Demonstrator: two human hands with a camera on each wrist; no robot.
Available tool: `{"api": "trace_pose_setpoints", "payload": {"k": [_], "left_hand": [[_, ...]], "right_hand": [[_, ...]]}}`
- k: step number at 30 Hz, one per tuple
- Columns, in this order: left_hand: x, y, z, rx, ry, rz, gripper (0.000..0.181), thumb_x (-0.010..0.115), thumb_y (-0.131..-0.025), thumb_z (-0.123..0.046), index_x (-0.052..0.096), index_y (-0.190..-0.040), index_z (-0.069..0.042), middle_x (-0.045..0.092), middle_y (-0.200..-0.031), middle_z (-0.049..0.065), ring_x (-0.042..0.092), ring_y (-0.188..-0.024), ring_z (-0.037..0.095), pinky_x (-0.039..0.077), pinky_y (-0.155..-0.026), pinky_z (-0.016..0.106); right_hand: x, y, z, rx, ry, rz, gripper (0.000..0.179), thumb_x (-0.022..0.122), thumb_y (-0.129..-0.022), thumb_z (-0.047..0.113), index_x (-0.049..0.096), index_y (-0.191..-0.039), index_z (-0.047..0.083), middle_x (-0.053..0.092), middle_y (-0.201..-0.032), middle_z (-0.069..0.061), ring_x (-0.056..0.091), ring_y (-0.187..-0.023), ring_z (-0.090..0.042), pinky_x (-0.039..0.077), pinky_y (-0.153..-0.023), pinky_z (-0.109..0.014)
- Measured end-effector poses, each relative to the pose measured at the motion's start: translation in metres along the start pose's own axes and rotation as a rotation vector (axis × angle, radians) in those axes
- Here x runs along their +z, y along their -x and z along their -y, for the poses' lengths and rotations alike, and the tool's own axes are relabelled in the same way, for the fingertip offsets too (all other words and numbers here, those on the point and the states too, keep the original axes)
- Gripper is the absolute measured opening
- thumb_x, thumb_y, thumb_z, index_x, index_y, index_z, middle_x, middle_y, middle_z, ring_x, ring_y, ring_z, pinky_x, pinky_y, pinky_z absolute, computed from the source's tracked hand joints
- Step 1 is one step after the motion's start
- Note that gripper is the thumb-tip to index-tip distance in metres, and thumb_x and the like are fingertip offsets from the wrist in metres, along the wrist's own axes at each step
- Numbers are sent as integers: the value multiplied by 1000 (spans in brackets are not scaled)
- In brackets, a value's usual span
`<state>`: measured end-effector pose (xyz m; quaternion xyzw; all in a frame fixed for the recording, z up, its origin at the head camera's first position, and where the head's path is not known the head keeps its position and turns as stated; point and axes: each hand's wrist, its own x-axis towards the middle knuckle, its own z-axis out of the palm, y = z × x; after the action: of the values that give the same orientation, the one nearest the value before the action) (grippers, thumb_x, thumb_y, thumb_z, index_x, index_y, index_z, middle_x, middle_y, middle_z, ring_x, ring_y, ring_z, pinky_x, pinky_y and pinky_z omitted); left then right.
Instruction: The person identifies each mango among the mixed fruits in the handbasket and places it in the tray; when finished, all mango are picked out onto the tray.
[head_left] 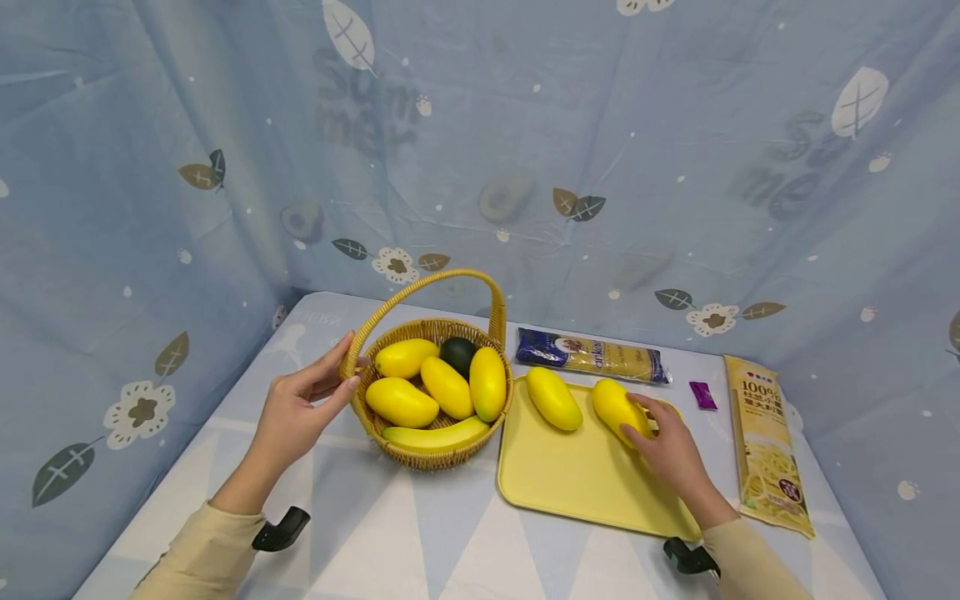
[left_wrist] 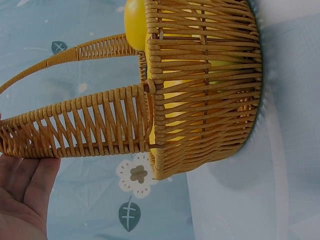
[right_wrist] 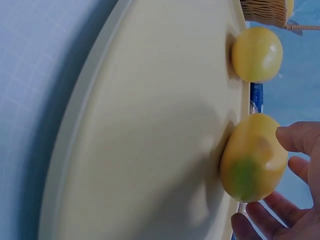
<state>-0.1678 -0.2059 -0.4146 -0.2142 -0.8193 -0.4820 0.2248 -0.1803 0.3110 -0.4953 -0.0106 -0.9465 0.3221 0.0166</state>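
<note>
My left hand (head_left: pixel 303 404) holds the side of the wicker basket's (left_wrist: pixel 210 100) tall handle (left_wrist: pixel 85 122), thumb in front and fingers behind. Inside the basket lie several yellow mangoes (head_left: pixel 402 402), a banana (head_left: pixel 437 436) along the near rim and a dark green rounded fruit (head_left: pixel 457 355). At the right, my right hand (head_left: pixel 670 442) has its thumb and fingers around a yellow mango (right_wrist: pixel 255 157) with a green patch, which lies on the pale yellow tray (head_left: pixel 570 475). A second mango (head_left: pixel 554 398) rests on the tray's left part, beside the basket.
Behind the tray lies a blue and yellow packet of pasta (head_left: pixel 592 356). A small purple wrapped sweet (head_left: pixel 703 395) is right of it. Farther right stretches a long yellow noodle packet (head_left: pixel 768 446). Blue patterned curtains (head_left: pixel 525 150) enclose the table (head_left: pixel 375 533).
</note>
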Motion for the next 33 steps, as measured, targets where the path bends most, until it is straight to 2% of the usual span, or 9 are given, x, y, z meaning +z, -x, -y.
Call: {"api": "trace_pose_setpoints", "payload": {"k": [6, 10, 15, 23, 33], "left_hand": [[0, 0, -1, -7, 7, -11, 69, 72, -88, 11, 54, -149, -17, 72, -119, 12, 67, -101, -3, 55, -83, 14], [1, 0, -1, -3, 7, -11, 70, 73, -87, 12, 54, -149, -15, 71, -119, 13, 67, -101, -3, 55, -83, 13], [0, 0, -1, 6, 7, 0, 69, 72, -88, 11, 53, -149, -15, 72, -119, 11, 67, -102, -3, 55, -83, 14], [-1, 0, 4, 7, 5, 10, 69, 71, -90, 9, 52, -151, -18, 68, -121, -15, 68, -104, -2, 56, -84, 16], [-1, 0, 4, 5, 13, 10, 69, 71, -90, 9, 52, -150, -17, 67, -122, -16, 68, -104, -2, 56, -84, 16]], "right_hand": [[-1, 4, 8, -24, 14, -41, 54, 70, -97, 22, 53, -146, 7, 41, -148, -28, 37, -136, -49, 33, -111, -70], [0, 7, 18, -62, 17, -74, 52, 71, -96, 20, 55, -144, 8, 43, -146, -26, 38, -134, -48, 31, -111, -71], [3, 9, 33, -122, -5, -95, 51, 73, -95, 17, 57, -143, 10, 48, -143, -22, 43, -133, -44, 35, -112, -66], [11, 12, 65, -165, -64, -38, 55, 74, -95, 20, 54, -147, 17, 48, -144, -17, 53, -124, -41, 50, -103, -59], [31, 6, 107, -246, -141, 32, 60, 77, -93, 22, 54, -147, 19, 51, -141, -12, 58, -120, -32, 54, -99, -52]]}}
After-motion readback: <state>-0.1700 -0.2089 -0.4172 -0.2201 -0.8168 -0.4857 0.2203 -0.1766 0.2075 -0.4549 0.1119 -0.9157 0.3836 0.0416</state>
